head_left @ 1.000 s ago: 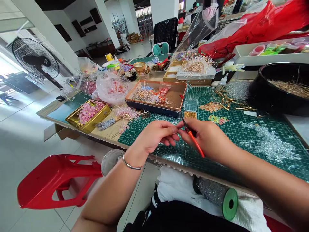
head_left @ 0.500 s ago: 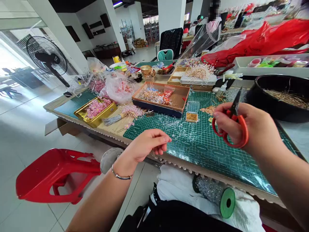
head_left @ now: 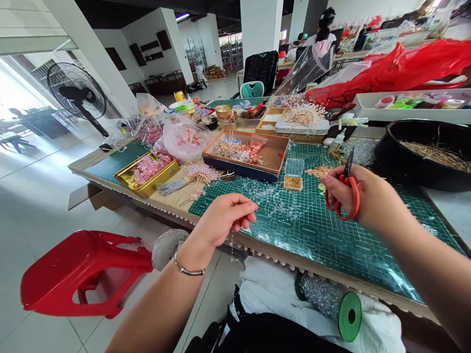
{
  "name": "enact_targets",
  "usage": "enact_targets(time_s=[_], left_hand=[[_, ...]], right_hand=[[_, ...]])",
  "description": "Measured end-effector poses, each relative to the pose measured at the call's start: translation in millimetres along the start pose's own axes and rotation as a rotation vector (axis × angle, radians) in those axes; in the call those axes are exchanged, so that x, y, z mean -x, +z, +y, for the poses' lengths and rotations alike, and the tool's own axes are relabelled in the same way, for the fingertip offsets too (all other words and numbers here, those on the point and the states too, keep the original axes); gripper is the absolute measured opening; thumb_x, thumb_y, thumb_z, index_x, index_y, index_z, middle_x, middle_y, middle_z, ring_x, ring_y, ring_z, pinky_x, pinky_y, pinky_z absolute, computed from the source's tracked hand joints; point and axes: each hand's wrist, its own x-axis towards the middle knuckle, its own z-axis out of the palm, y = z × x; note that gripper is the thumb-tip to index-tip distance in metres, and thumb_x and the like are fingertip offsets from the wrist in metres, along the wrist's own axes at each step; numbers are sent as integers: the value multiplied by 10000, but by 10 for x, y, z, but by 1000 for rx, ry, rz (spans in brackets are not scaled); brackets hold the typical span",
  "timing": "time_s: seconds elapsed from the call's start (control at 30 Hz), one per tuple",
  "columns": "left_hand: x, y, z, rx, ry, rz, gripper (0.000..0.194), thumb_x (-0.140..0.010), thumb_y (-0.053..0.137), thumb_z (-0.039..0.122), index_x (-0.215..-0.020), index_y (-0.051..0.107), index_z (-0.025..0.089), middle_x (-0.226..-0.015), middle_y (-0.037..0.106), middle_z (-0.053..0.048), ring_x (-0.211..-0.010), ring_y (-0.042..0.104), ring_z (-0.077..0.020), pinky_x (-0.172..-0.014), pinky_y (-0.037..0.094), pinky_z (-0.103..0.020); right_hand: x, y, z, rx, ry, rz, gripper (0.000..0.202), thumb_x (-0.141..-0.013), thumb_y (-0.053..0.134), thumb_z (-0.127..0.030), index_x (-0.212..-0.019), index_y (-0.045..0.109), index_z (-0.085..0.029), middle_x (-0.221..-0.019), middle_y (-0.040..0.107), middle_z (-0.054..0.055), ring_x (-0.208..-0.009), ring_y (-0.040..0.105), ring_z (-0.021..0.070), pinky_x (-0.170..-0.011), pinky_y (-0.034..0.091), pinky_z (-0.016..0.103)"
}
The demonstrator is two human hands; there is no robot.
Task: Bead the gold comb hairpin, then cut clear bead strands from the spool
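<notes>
Black fan [head_left: 76, 95], upper left. Red stool [head_left: 59, 274] on tiled floor [head_left: 40, 206], lower left. Black-covered chair [head_left: 260, 71] behind table [head_left: 83, 164]. Red plastic sheeting [head_left: 397, 68], upper right.

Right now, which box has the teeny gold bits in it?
The small clear box with its lid flipped open, on the green mat. The gold tin holds pink flowers instead, and the bigger orange-rimmed box holds mixed beaded pieces.

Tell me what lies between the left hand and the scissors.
In the head view, between the left hand and the scissors, the green mat shows below, with clear beads and, near the scissors, yellow-green pieces.
</notes>
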Motion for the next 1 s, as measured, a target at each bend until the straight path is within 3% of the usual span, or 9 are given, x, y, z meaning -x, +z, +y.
enact_targets(time_s=[0.07,0.2,0.27,0.43,0.63,1.0], left_hand=[[-90,38,10,49,19,29,180,-791,644,315,-796,630,135,-681,612,-18,-520,507,-54,-420,294,-169],[-265,132,20,96,47,52,181,-786,653,306,-836,642,133,-713,639,-31,-546,535,-65,-442,331,-174],[-334,168,15,108,60,50,187,-787,654,309,-852,648,134,-735,652,-36,-555,547,-68,-452,347,-176],[-452,182,-7,106,86,36,199,-798,648,314,-877,659,131,-735,664,-36,-563,565,-72,-471,378,-177],[-558,136,-59,122,112,4,203,-815,637,266,-978,631,146,-743,681,-37,-597,613,-95,-462,382,-172],[-754,45,-88,130,87,-86,408,-802,656,257,-1189,560,167,-749,679,-34,-590,600,-87,-423,295,-165]], right_hand=[[52,53,-80,16,-45,-69,327,-845,466,-561,-921,503,-245,-670,615,12,-559,557,149,-553,415,283],[184,286,-283,138,-239,-389,401,-855,406,-607,-884,532,-227,-663,619,18,-565,564,154,-531,393,272],[203,420,-335,210,-292,-470,429,-876,356,-604,-860,535,-213,-654,621,32,-561,573,164,-515,374,267],[128,606,-322,244,-285,-449,440,-901,288,-596,-802,494,-220,-646,621,32,-576,588,181,-498,336,258],[26,643,-307,261,-271,-453,472,-899,261,-616,-806,503,-221,-648,629,34,-573,591,192,-484,310,260],[-187,751,-228,175,-254,-492,507,-886,270,-645,-766,510,-215,-602,599,21,-526,548,152,-472,314,240]])
